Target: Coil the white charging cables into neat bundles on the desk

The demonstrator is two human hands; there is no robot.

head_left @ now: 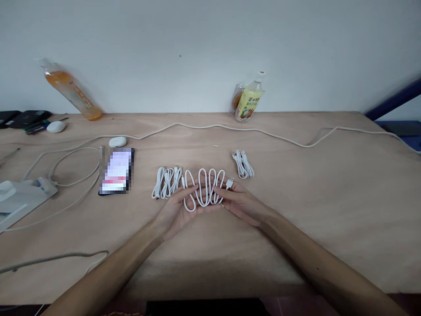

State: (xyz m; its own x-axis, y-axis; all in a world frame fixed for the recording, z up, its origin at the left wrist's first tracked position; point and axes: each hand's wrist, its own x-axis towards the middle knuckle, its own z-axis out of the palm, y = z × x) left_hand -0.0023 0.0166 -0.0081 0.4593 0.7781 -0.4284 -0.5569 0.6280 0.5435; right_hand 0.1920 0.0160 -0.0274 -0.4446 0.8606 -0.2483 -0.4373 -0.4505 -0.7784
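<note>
A white USB cable, laid in several long loops, is held between both hands above the table. My left hand supports its left loops from below, with the thumb pressed over them. On the other side, my right hand pinches the right loops under its thumb, close to the USB plug, which points up and right. Just left of the held cable lie several bundled white cables side by side. Farther back on the right is another bundled white cable, apart from both hands.
A phone lies left, with a white earbud case behind it. A long white cord crosses the table's back. An orange drink bottle and a yellow drink bottle stand by the wall. A white power strip sits far left.
</note>
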